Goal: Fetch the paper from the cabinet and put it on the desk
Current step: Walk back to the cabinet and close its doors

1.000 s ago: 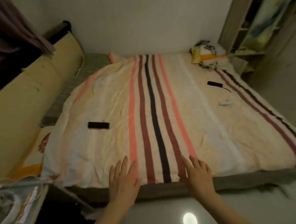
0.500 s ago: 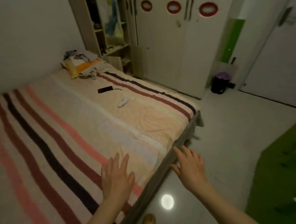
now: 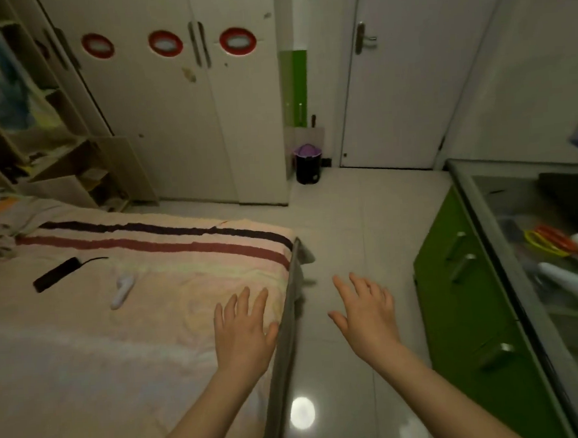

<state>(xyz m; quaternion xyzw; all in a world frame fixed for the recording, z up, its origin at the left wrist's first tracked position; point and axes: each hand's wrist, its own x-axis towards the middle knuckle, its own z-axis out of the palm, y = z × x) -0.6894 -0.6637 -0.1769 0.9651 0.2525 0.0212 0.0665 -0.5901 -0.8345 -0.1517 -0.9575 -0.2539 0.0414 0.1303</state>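
Evidently unstarted: left hand [image 3: 243, 326] and right hand [image 3: 366, 315] spread empty, no paper visible, closed cream double-door cabinet [image 3: 180, 117] well beyond the fingertips, glass-topped green desk [image 3: 468, 302] beside the right hand.

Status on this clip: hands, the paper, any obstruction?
Left hand and right hand open, empty, held out in front. No paper in sight; white cabinet doors shut. Floor ahead clear, bin off by the wall.
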